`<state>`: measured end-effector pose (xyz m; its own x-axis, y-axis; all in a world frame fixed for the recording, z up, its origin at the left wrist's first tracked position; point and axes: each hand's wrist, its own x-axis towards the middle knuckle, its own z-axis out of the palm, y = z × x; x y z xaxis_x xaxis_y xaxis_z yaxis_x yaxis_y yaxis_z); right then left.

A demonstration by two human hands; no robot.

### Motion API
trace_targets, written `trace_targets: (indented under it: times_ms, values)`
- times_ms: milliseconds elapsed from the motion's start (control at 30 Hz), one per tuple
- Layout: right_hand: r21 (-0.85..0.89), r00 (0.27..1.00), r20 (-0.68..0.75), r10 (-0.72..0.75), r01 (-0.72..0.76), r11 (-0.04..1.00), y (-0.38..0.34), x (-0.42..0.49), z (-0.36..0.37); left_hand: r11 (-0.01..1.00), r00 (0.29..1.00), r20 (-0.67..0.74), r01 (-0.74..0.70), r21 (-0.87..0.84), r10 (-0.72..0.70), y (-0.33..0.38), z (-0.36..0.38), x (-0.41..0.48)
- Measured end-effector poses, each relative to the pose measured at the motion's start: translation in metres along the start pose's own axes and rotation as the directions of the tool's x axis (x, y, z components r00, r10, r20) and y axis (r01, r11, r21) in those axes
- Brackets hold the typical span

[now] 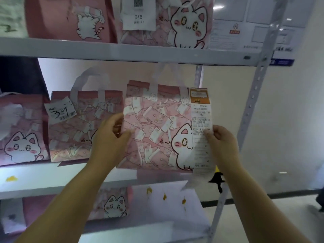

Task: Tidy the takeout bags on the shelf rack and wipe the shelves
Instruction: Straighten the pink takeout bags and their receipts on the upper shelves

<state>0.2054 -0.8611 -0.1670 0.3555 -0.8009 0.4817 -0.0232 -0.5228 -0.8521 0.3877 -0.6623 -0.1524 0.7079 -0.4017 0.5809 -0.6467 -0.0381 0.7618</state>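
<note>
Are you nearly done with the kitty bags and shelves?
Not yet. Done: one tagged pink cat-print bag stands upright on the white shelf. In hand: the left hand grips the next pink cat-print bag, the right hand pinches its long white receipt. Left: a yellow spot needs wiping; no cloth shows.

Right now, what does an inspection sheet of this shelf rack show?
Surface: middle shelf, white, with yellow stains.
Job's things: pink cat bag held at the shelf front; tagged bag stands left of it; no cloth seen.
Clutter: long receipt hangs off the held bag's right edge.
Grippers: left hand grips the bag's left edge; right hand pinches the receipt.
Cables: nothing seen.
Surroundings: more cat bags on the upper shelf; notices on the wall.
</note>
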Motion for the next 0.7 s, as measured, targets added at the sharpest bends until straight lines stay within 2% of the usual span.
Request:
trace_targets:
  times_ms: [100, 367, 533, 700]
  values:
    - [-0.006, 1.0, -0.015, 0.0, 0.0, 1.0, -0.015, -0.04, -0.015, 0.997, 0.998, 0.059, 0.007, -0.078, -0.003, 0.009, -0.02, -0.029]
    - [-0.153, 0.997, -0.072, -0.028, 0.017, 0.988, -0.035, -0.147, -0.073, 0.982, 0.984, 0.18, 0.052, -0.183, -0.019, 0.02, -0.039, -0.111]
    - [-0.164, 0.989, -0.148, 0.019, -0.043, 0.985, -0.037, -0.184, -0.128, 0.965, 0.96, 0.281, 0.063, -0.254, 0.012, 0.043, -0.014, -0.135]
    - [-0.157, 0.955, -0.291, 0.055, -0.104, 0.982, -0.034, -0.21, -0.202, 0.933, 0.919, 0.391, 0.09, -0.348, 0.057, 0.08, 0.043, -0.161]
